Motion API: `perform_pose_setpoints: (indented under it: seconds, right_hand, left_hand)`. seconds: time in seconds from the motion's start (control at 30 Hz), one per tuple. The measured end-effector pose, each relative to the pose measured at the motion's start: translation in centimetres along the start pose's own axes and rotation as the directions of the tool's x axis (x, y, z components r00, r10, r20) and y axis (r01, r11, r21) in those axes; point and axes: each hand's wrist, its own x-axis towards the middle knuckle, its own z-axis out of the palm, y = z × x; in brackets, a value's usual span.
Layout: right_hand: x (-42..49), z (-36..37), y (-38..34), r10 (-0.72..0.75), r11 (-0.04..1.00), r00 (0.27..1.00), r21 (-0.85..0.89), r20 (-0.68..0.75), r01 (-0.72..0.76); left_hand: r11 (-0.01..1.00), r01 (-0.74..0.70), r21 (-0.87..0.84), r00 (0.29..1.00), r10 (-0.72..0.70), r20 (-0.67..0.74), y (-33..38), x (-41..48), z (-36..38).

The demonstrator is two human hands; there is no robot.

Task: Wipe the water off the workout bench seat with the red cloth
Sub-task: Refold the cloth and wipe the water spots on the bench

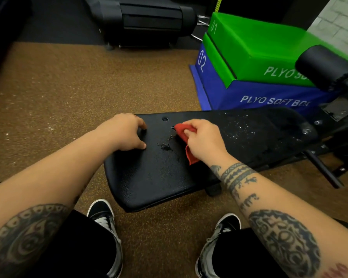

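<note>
The black padded bench seat (149,177) lies across the middle of the view. My right hand (203,141) grips the bunched red cloth (184,133) and holds it down on the seat's middle; part of the cloth hangs out below my palm. A small patch of water (166,146) glistens just left of the cloth. Many fine water drops (245,129) speckle the pad to the right. My left hand (125,133) rests on the seat's far left part with its fingers curled, holding nothing.
Stacked green (255,47) and blue plyo soft boxes (269,97) stand behind the bench at the right. A black roller pad (325,67) and the bench frame (321,169) are at the far right. Black equipment (149,19) sits at the back. My shoes (105,219) stand on brown flooring.
</note>
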Motion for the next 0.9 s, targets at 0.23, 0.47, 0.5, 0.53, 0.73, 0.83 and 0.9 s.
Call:
perform_pose_setpoints:
  seconds: [0.23, 0.47, 0.5, 0.53, 0.73, 0.83, 0.9]
  right_hand:
    - [0.1, 0.2, 0.0, -0.341, 0.917, 0.893, -0.107, 0.294, 0.385]
    - [0.8, 0.9, -0.8, -0.366, 0.910, 0.897, -0.109, 0.247, 0.401]
    - [0.3, 1.7, -1.0, -0.379, 0.903, 0.891, -0.110, 0.249, 0.415]
    - [-0.1, 2.0, -0.9, -0.404, 0.890, 0.872, -0.104, 0.276, 0.444]
    - [-0.3, -3.7, 0.3, -0.354, 0.887, 0.703, -0.016, 0.616, 0.461]
    - [-0.3, -3.2, 0.8, -0.413, 0.886, 0.793, -0.004, 0.447, 0.464]
    - [-1.1, -2.0, 1.2, -0.467, 0.868, 0.794, 0.032, 0.389, 0.495]
  left_hand:
    - [0.999, 0.018, 0.046, 1.000, -0.018, 0.007, 0.2, 0.1, -0.4]
    - [0.998, 0.031, 0.052, 0.999, -0.032, 0.015, 0.5, -0.2, -0.5]
    - [0.998, 0.028, 0.052, 0.999, -0.029, 0.015, 0.5, -0.3, -0.4]
    - [0.999, 0.022, 0.048, 1.000, -0.022, 0.013, 0.4, -0.4, -0.4]
    - [0.997, -0.025, 0.078, 1.000, 0.026, -0.012, 0.7, -0.9, 0.0]
    - [0.997, -0.036, 0.074, 0.999, 0.037, -0.012, 0.9, -1.1, 0.0]
    - [0.995, -0.042, 0.092, 0.999, 0.043, -0.015, 0.9, -1.1, 0.0]
